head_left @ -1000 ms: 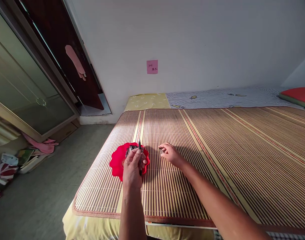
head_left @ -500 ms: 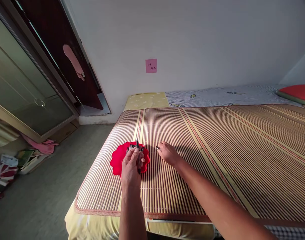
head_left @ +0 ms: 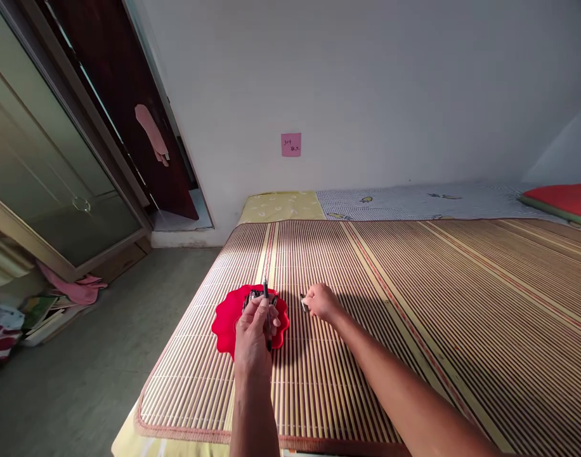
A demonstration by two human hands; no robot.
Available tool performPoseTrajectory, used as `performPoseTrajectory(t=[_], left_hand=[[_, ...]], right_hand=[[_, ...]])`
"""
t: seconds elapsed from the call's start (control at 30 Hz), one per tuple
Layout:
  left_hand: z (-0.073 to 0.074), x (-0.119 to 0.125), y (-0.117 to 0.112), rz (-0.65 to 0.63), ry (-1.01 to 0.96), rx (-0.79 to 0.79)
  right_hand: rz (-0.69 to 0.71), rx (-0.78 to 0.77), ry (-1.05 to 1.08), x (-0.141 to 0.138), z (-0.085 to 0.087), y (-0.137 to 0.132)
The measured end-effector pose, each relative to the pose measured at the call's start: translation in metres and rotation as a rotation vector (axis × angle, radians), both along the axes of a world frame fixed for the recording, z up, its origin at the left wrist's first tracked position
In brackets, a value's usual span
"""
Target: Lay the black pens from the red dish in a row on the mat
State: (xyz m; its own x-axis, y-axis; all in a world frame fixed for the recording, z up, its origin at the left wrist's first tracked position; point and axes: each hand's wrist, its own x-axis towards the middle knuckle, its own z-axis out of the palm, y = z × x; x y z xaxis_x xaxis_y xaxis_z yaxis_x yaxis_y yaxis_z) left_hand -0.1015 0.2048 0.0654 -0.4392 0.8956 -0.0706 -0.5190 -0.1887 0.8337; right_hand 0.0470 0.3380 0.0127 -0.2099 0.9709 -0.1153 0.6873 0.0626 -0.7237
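Observation:
Upright in my left hand (head_left: 255, 324) is a slim black pen (head_left: 266, 293), pinched between thumb and fingers with its pointed end up. Below that hand, a red scalloped plate (head_left: 226, 320) rests on the slatted bamboo mat (head_left: 200, 381). Several small dark and shiny pieces (head_left: 251, 297) lie on the plate, partly covered by my fingers. To the right of the plate, my right hand (head_left: 323, 301) is closed on a small dark piece with a bright part (head_left: 304, 303), low over the mat. My fingers hide much of it, so its kind is unclear.
A bed carries the mat, with yellow and checked cloth (head_left: 366, 202) along the wall. Far right lies a red and green cushion (head_left: 564, 200). A pink note (head_left: 291, 145) is on the wall. Left are a glass-panelled door (head_left: 57, 158) and piled items (head_left: 38, 311) on the floor.
The view has tilted up slightly, so everything sits lower in the picture. More of the small piece at my right fingertips shows now. My left hand keeps its hold on the pen.

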Motion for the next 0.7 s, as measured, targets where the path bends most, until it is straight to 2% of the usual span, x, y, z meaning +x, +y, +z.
performPoseTrajectory(t=[0.17,0.47,0.7], left_hand=[[-0.001,-0.001,0.000,0.006,-0.008,0.003],[0.000,0.002,0.002,-0.006,0.029,-0.009],[0.001,0.008,0.004,-0.036,-0.009,-0.021]], right_hand=[[-0.002,0.000,0.022,-0.001,-0.003,0.000],[0.163,0.007,-0.010,0.010,0.000,-0.004],[0.201,-0.042,-0.020,0.004,-0.001,-0.002]])
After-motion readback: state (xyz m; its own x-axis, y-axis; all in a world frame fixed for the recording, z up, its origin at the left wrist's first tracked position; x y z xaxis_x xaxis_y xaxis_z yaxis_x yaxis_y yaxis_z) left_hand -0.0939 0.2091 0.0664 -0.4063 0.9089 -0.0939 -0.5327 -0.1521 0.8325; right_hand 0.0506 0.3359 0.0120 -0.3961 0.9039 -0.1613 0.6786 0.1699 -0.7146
